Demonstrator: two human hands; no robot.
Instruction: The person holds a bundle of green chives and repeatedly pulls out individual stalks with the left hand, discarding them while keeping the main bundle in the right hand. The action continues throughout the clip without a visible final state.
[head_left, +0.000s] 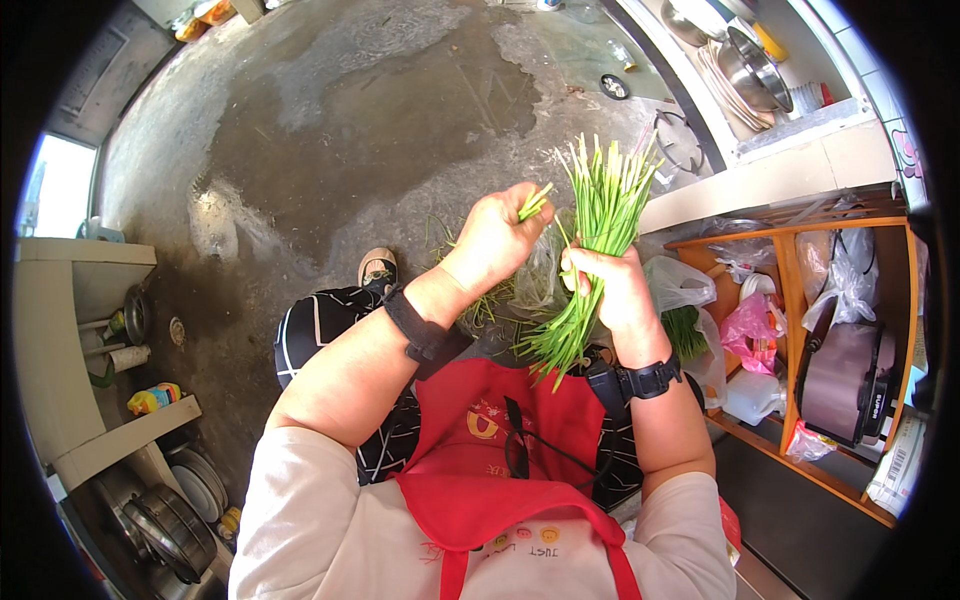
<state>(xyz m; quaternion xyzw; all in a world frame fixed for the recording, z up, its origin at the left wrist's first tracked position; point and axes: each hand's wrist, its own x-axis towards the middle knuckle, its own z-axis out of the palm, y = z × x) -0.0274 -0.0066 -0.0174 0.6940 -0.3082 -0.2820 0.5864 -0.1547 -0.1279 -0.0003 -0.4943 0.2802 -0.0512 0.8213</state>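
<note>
My right hand (611, 281) is closed around a thick bunch of garlic chives (611, 202). Their pale stem ends point away from me, and the green leaf tips hang toward my lap. Just to the left, my left hand (502, 232) is a fist around a few short chive stalks (535, 202), whose pale ends stick out by the thumb. What lies inside that fist is hidden. Below the hands, loose chive scraps (487, 307) lie on the floor beside a clear plastic bag (544, 270). More green chives (682, 330) show in a white plastic bag (679, 281) by my right forearm.
At the right stands a wooden shelf unit (784, 337) with bags and a Supor appliance (844, 382). Steel bowls (754, 71) sit in a tiled recess above it. Pots (169, 529) and a yellow bottle (155, 397) are on the left shelving. The concrete floor (360, 120) has wet patches.
</note>
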